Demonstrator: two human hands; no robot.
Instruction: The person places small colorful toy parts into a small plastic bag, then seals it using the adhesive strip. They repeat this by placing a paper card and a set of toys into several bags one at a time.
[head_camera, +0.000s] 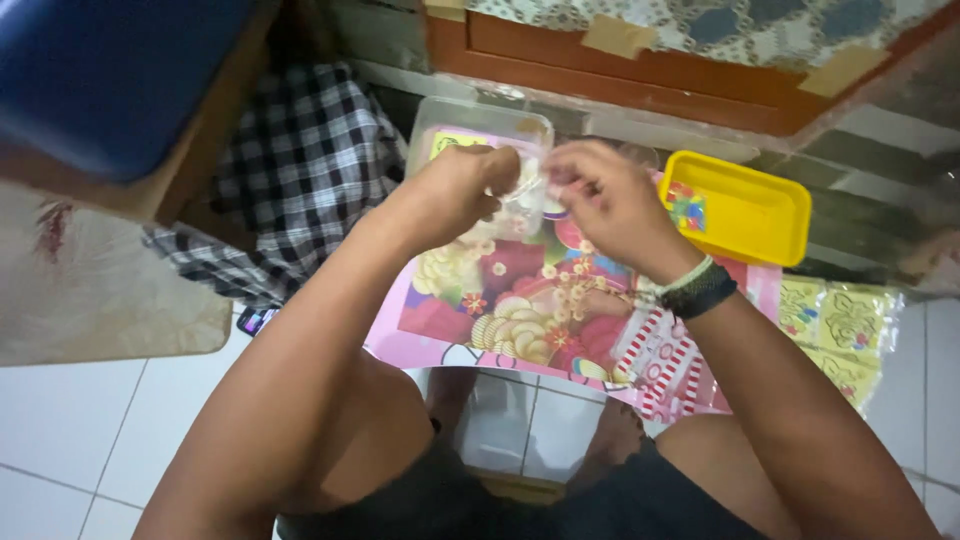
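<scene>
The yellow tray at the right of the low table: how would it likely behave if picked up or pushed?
The yellow tray looks like thin moulded plastic, so probably light and fairly stiff. It holds only a small colourful piece, so little would shift. Its flat base rests on the glossy pink printed table, so a push would likely slide it, not tip it.

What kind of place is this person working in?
Probably a home, worked in on the floor: white floor tiles, a checked cloth bundled by a wooden door frame, and a colourful printed sheet serving as a work surface, with a yellow tray beside it.
</scene>
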